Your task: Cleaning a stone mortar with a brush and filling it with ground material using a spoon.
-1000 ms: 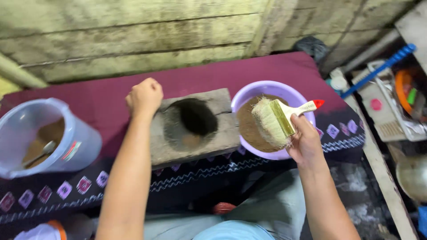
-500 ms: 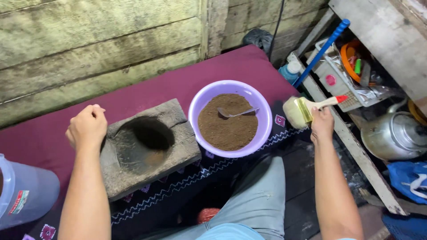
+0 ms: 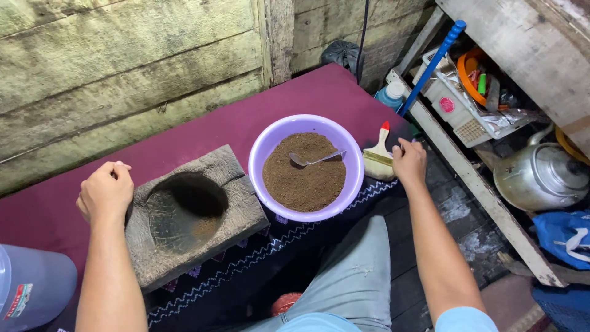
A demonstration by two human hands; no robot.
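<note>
left hand clenched, touching stone mortar edge; right hand loosely curled beside paintbrush, touching it, grip unclear; purple bowl between

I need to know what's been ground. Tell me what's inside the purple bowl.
The purple bowl holds brown powder with a metal spoon lying on top. The powder covers the bottom of the bowl, so anything beneath it cannot be seen.

The single head-worn camera looks steeply down from close above the person's lap, facing a wooden plank wall, with the left hand at lower left, the right hand right of centre, shelves beyond it.
</note>
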